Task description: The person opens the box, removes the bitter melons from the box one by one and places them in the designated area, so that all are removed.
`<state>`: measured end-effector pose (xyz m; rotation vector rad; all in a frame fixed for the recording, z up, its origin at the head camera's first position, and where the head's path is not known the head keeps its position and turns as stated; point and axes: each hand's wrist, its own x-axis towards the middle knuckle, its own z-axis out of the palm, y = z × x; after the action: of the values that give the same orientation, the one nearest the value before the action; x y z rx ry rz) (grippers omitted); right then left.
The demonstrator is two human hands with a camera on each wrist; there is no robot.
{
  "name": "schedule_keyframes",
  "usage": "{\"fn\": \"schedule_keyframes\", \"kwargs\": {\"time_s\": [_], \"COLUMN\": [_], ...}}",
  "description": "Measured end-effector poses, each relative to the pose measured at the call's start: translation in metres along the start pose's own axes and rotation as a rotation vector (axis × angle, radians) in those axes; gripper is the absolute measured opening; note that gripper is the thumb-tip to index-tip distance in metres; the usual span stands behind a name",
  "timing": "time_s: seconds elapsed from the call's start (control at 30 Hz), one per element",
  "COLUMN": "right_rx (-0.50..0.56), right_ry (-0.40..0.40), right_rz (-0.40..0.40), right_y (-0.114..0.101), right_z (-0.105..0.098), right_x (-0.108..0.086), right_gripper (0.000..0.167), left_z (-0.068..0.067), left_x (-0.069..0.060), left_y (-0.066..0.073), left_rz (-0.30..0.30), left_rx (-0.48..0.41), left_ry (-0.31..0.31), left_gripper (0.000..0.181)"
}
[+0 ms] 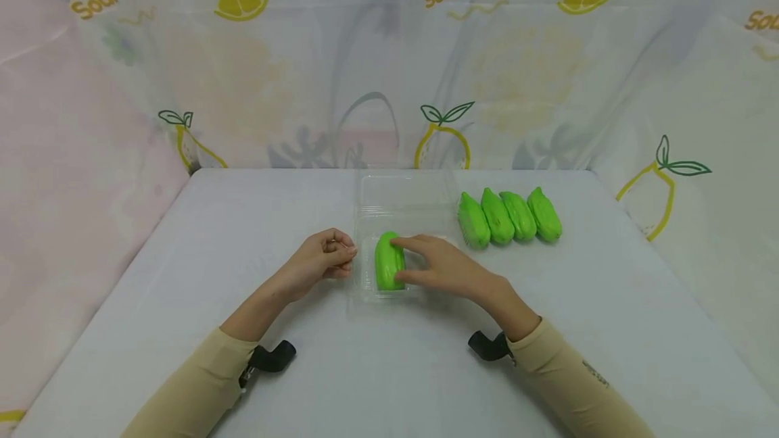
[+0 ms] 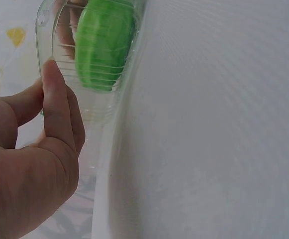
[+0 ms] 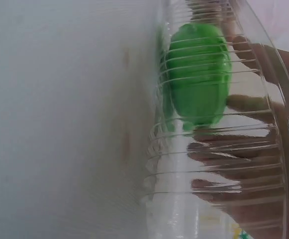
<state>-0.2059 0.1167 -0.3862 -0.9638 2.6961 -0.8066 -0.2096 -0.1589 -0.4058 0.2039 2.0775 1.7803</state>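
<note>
A clear plastic clamshell box [image 1: 379, 296] lies open on the white table, its lid [image 1: 404, 189] folded back away from me. One glossy, bright-green, elongated fruit-like piece [image 1: 387, 262] lies lengthwise in the box's base, left of its middle. My left hand [image 1: 319, 255] pinches the box's left rim between thumb and fingers. My right hand [image 1: 441, 265] reaches over the base from the right. Its thumb and a finger are spread apart, their tips at the green piece's right side. Through the ribbed wall, the right wrist view shows the green piece [image 3: 199, 74] beside those fingers.
Several similar green pieces [image 1: 499, 216] stand side by side in a row on the table, right of the box and farther back. A fabric backdrop [image 1: 402, 59] printed with lemons rises behind the white table [image 1: 377, 370]. Black wrist mounts sit under both forearms.
</note>
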Motion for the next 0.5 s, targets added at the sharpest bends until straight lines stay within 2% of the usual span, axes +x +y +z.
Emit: {"fn": "schedule_keyframes", "kwargs": {"time_s": [0.27,0.5], "right_rx": [0.031,0.026], "right_ry": [-0.04,-0.079], "right_rz": [-0.045,-0.046], "right_y": [0.0005,-0.0003], "right_z": [0.0032,0.0032], "right_x": [0.0006,0.0009], "right_gripper": [0.069,0.064], "left_z": [0.0005,0.0003], "left_x": [0.0,0.0004], "left_y": [0.0008,-0.001], "left_rz": [-0.004,-0.003], "left_rx": [0.023,0.016], "left_ry": [0.005,0.006], "left_gripper": [0.028,0.029]}}
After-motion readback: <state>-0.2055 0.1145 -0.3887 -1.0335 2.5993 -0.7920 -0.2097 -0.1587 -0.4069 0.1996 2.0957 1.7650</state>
